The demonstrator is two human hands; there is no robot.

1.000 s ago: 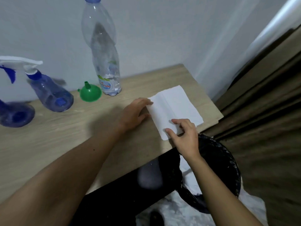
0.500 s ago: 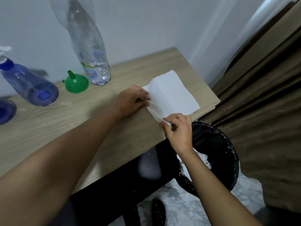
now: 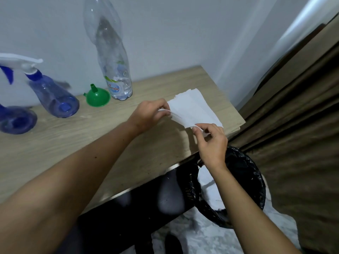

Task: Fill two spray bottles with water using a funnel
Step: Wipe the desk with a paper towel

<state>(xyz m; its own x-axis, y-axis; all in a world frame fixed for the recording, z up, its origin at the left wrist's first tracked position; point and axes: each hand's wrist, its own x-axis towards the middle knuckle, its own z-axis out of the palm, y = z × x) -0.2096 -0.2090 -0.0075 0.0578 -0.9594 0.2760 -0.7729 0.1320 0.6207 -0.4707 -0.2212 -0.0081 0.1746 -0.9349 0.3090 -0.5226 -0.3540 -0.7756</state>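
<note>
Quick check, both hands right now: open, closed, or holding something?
Left hand: closed, pinching the left edge of the white tissue.
Right hand: closed, pinching the tissue's near corner.

left spray bottle [image 3: 16,120] cut by frame edge, water bottle [image 3: 110,57] top cropped

Your left hand [image 3: 149,114] and right hand [image 3: 211,138] are each pinching an edge of the white tissue [image 3: 192,109], forearms reaching forward.
</note>
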